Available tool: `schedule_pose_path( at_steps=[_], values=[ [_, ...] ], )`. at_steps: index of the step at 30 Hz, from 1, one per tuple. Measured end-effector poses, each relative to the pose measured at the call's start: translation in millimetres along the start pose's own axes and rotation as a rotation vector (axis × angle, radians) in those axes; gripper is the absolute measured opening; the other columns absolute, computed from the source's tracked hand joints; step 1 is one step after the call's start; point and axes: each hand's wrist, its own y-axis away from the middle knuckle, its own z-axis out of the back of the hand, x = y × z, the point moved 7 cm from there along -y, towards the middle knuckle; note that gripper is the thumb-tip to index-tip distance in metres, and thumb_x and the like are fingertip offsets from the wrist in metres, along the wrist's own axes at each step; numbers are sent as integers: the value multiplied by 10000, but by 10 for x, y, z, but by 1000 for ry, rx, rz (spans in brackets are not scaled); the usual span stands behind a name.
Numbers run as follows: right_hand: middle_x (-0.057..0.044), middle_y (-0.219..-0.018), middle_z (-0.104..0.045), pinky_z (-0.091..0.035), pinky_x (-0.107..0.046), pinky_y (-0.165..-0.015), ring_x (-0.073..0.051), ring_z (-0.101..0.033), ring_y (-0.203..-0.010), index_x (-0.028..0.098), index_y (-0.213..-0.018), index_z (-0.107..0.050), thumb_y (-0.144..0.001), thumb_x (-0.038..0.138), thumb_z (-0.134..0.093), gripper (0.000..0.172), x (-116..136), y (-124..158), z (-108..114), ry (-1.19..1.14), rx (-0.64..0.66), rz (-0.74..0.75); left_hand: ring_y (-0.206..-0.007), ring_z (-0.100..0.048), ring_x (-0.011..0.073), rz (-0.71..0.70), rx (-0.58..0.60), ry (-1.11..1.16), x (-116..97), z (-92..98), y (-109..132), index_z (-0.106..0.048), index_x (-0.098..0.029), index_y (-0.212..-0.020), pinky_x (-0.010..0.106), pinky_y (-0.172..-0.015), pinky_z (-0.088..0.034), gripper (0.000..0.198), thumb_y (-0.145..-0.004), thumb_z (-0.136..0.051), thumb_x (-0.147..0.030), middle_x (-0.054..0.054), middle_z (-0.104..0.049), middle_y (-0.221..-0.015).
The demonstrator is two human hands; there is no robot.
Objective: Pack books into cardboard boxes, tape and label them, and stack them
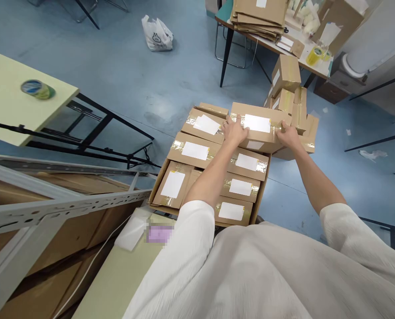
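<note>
Glossy blue floor point(197, 79); left grip point(234, 130), right grip point(288, 135) part-curled, holding oblong taped cardboard box point(257, 124).

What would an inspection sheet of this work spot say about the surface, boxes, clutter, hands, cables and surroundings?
Surface: pale green table, bearing a white sheet and a blurred purple item.
Job's things: taped, labelled boxes in a large carton; a stack of boxes beyond it.
Clutter: plastic bag on the blue floor; tape roll on the left-side table.
Hands: left hand and right hand hold opposite ends of one box.
Cables: one white cord, lower left; its ends are unclear.
Surroundings: metal shelf at left; flattened cardboard on the far table.
</note>
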Motion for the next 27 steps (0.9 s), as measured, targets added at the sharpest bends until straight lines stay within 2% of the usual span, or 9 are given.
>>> schedule_pose_path(
  at_steps=[6, 10, 13, 16, 20, 27],
  values=[
    [-234, -1312, -729, -522, -607, -1133, -440, -648, -1260, 156, -1654, -552, -927, 696, -642, 910, -9, 264, -149, 1, 27, -17, -1662, -210, 591, 8, 9, -26, 86, 64, 129, -510, -332, -1674, 773, -1354, -153, 1001, -789, -852, -651, 169, -429, -1735],
    [-211, -1306, -749, -540, -598, -1108, -433, -643, -1267, 154, -1672, -543, -910, 651, -647, 916, -8, 169, -102, -34, 36, 17, -1652, -239, 583, -17, -10, -12, 71, 35, 75, -526, -331, -1661, 773, -1352, -157, 988, -779, -859, -628, 172, -464, -1714],
    [-213, -1304, -750, -536, -620, -1108, -454, -639, -1289, 137, -1656, -564, -905, 611, -642, 892, 38, 55, -95, 9, 70, 0, -1653, -239, 586, 22, 13, -27, 152, 15, -38, -541, -325, -1653, 778, -1350, -139, 987, -767, -859, -622, 182, -477, -1707],
    [-233, -1332, -729, -524, -625, -1136, -469, -651, -1275, 119, -1642, -560, -892, 594, -697, 899, 121, 43, -210, 65, 136, -23, -1665, -229, 577, 82, 58, -58, 316, 25, -140, -533, -329, -1661, 775, -1346, -140, 1014, -752, -850, -648, 182, -470, -1714],
    [-229, -1362, -704, -493, -633, -1190, -466, -613, -1331, 137, -1712, -441, -915, 623, -707, 971, 188, 91, -341, 43, 150, 38, -1683, -198, 558, 98, 78, -79, 439, 17, -198, -495, -357, -1680, 780, -1333, -165, 1069, -724, -847, -684, 179, -485, -1706],
    [-226, -1498, -606, -450, -703, -1214, -487, -555, -1422, 178, -1754, -367, -955, 679, -665, 990, -10, 136, -361, 19, 102, 105, -1674, -204, 572, 88, 74, -148, 428, -29, -169, -461, -344, -1703, 794, -1333, -115, 1049, -771, -820, -665, 175, -511, -1683]
  ],
)
